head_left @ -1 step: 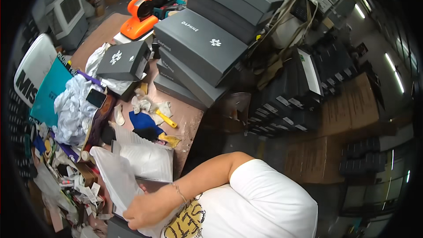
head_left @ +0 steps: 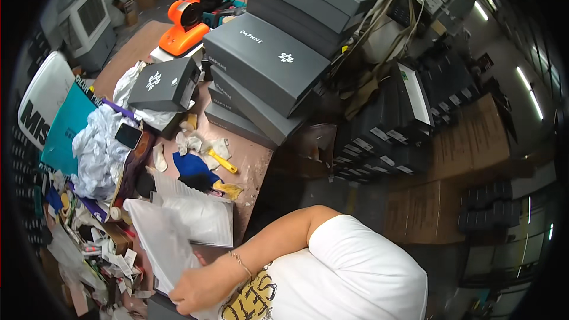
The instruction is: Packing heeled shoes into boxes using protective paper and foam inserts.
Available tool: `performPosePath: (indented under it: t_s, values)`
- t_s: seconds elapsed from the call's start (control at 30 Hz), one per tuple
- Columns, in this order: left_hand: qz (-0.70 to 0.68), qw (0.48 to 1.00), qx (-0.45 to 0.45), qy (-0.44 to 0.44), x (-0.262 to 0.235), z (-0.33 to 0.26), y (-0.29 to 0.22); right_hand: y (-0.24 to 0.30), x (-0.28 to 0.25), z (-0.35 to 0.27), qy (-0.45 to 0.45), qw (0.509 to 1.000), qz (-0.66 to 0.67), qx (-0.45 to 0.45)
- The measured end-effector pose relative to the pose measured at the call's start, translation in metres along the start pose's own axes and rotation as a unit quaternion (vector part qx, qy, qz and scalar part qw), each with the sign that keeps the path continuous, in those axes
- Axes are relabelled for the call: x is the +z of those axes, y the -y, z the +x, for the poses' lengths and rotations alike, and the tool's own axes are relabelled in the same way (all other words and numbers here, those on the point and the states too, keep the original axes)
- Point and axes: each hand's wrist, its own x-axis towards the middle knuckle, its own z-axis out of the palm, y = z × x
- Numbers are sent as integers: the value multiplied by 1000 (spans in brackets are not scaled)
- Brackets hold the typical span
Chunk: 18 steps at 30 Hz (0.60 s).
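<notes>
Here's the right hand (head_left: 198,289), down at the worktop's near end, its fingers clamped on the lower part of a thin white sheet (head_left: 159,231)! The sheet slants up and away from the fist, its top corner standing free. A sliver of reddish finger (head_left: 200,258) peeps past the sheet's edge; whose it is I cannot tell, and the left hand is hidden enough that I cannot tell how it is set. A bracelet (head_left: 240,264) circles the right wrist, with the bent arm coming in from a white sleeve (head_left: 370,255).

Just beside the sheet, by the right edge of the worktop (head_left: 258,169), sits an open box (head_left: 233,228) filled with white wrapping (head_left: 201,216). Beyond it, a blue cloth (head_left: 192,165) lies flat, a yellow-handled tool (head_left: 223,160) just past that, close to the same right edge. Over to the left edge, a heap of crumpled paper (head_left: 101,148) bulges up, a phone (head_left: 128,136) resting at its right side.

Up the worktop, grey boxes (head_left: 267,50) stack high along the right edge, the upper ones askew, while an orange device (head_left: 182,32) stands left of them, toward the far end!
</notes>
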Motion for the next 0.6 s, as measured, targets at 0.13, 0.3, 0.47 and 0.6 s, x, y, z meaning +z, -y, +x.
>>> performPosePath:
  t_s: [0.13, 0.3, 0.47, 0.6]
  values:
    - [45, 998, 33, 17, -5, 15, -13, -7, 55, 8, -69, 993, 63, -70]
    - [60, 994, 81, 47, -6, 33, -24, -26, 99, 21, 10, 955, 243, -167]
    - [6, 953, 220, 207, -36, 54, -52, -46, 34, -51, 102, 871, 480, 34]
    - [210, 910, 285, 218, -23, 10, -108, -75, 3, -108, -109, 616, 697, 352]
